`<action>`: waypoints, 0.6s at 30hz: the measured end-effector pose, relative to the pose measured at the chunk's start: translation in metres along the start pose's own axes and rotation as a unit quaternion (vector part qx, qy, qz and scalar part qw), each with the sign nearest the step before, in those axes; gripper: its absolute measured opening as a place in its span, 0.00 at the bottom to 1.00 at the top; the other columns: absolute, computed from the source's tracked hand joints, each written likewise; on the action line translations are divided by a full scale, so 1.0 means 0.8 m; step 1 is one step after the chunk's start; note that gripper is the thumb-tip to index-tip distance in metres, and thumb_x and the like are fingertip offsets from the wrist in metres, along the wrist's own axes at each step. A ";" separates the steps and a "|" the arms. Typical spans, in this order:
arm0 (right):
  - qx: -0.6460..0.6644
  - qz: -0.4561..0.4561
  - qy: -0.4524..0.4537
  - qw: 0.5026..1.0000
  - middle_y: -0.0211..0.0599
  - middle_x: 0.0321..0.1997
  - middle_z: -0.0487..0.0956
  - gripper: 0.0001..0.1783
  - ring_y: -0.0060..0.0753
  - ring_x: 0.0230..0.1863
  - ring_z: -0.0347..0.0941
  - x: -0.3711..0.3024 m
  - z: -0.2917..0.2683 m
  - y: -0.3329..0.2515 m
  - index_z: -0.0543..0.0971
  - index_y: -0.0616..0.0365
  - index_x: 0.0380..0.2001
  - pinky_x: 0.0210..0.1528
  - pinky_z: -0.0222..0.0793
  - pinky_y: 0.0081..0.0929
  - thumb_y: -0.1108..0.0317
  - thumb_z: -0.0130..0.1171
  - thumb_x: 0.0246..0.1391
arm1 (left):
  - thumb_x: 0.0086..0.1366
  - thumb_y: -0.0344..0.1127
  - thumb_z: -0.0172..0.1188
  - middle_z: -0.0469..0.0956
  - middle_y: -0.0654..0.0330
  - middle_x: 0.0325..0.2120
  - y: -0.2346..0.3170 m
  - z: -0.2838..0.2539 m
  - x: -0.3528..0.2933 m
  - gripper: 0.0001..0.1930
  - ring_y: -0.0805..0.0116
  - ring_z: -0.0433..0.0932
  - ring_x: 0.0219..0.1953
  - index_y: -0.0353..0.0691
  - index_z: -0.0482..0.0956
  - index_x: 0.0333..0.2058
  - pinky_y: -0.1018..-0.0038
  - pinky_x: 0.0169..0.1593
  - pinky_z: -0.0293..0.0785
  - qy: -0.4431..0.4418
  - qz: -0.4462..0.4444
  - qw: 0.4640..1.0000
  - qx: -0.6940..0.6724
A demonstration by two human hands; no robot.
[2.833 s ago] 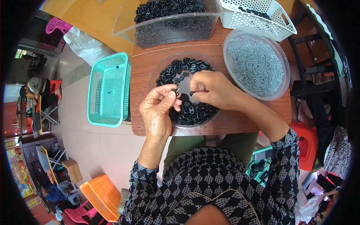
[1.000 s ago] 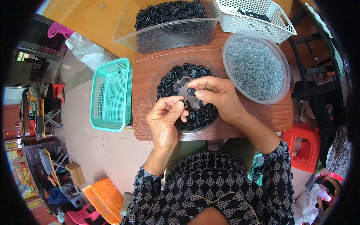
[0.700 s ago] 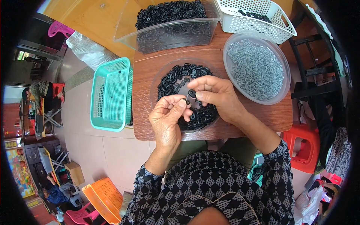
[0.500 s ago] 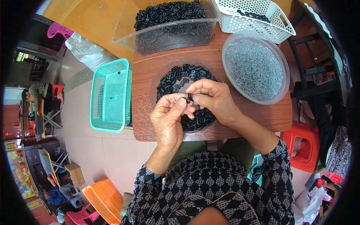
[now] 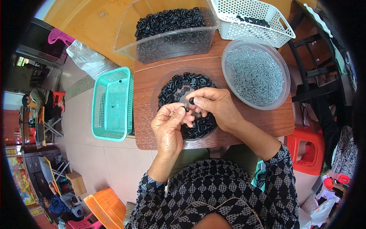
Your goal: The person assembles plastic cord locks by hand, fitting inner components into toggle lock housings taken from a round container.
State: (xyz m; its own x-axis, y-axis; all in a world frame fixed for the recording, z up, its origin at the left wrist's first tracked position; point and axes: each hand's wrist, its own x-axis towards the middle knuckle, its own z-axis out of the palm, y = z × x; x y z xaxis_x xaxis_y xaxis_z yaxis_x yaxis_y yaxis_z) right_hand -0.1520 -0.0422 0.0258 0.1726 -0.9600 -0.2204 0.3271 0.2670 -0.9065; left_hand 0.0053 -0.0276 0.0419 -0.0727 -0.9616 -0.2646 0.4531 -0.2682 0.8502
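Observation:
My left hand [image 5: 167,122] pinches a small black plastic part [image 5: 186,109], from which a thin metal pin seems to stick up. Just right of it and slightly higher, my right hand [image 5: 215,107] grips a rounded black plastic piece [image 5: 191,100] between thumb and forefinger. A narrow gap separates the two pieces. Both hands hover over a clear round tray [image 5: 155,91] of black oval pieces with holes, partly covering it. To its right, a translucent tub [image 5: 286,89] is filled with small silver metal pins [image 5: 255,74].
At the table's back stand a clear bin [image 5: 164,32] heaped with black oval pieces and a white perforated basket [image 5: 253,31] holding some more. A turquoise basket [image 5: 113,103] sits left of the wooden table [image 5: 146,133]. A red stool [image 5: 305,149] is at right, orange crates [image 5: 106,208] at lower left.
My hands have drawn slightly apart, and the two black pieces that were together now show a gap. The view has shifted slightly, so the table sits a little lower.

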 end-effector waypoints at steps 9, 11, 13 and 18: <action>-0.040 -0.010 0.010 0.999 0.33 0.30 0.79 0.09 0.16 0.30 0.73 -0.001 -0.007 -0.007 0.79 0.64 0.38 0.31 0.67 0.13 0.74 0.58 0.53 | 0.61 0.24 0.57 0.77 0.55 0.27 -0.002 0.004 -0.004 0.05 0.75 0.75 0.23 0.29 0.75 0.35 0.83 0.26 0.72 0.010 0.033 0.997 0.075; -0.062 -0.038 0.006 0.997 0.33 0.31 0.79 0.10 0.17 0.32 0.73 0.001 -0.005 -0.003 0.78 0.65 0.39 0.33 0.69 0.14 0.75 0.57 0.53 | 0.61 0.24 0.57 0.77 0.55 0.27 -0.001 0.003 -0.002 0.05 0.75 0.75 0.23 0.29 0.75 0.35 0.83 0.26 0.72 0.011 0.034 0.997 0.067; -0.086 -0.067 0.004 0.994 0.32 0.32 0.79 0.10 0.17 0.34 0.74 0.000 -0.005 -0.004 0.78 0.65 0.40 0.35 0.70 0.15 0.76 0.57 0.53 | 0.61 0.24 0.57 0.77 0.55 0.27 0.000 0.006 0.000 0.05 0.75 0.75 0.23 0.29 0.75 0.35 0.83 0.26 0.72 0.009 0.035 0.998 0.059; -0.090 -0.090 -0.008 0.992 0.33 0.31 0.80 0.09 0.18 0.33 0.75 -0.002 -0.003 -0.005 0.77 0.66 0.37 0.38 0.71 0.19 0.78 0.56 0.50 | 0.61 0.23 0.57 0.78 0.55 0.26 0.001 0.008 0.002 0.05 0.75 0.75 0.23 0.28 0.75 0.35 0.83 0.26 0.72 0.003 0.033 0.998 0.052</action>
State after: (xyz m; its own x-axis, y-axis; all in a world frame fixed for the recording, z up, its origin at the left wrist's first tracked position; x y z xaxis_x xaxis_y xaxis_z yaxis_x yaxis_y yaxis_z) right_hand -0.1563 -0.0418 0.0291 0.1408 -0.9890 -0.0444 0.1838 0.0702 -0.9804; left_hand 0.0000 -0.0301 0.0449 -0.0397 -0.9773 -0.2083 0.3628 -0.2083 0.9083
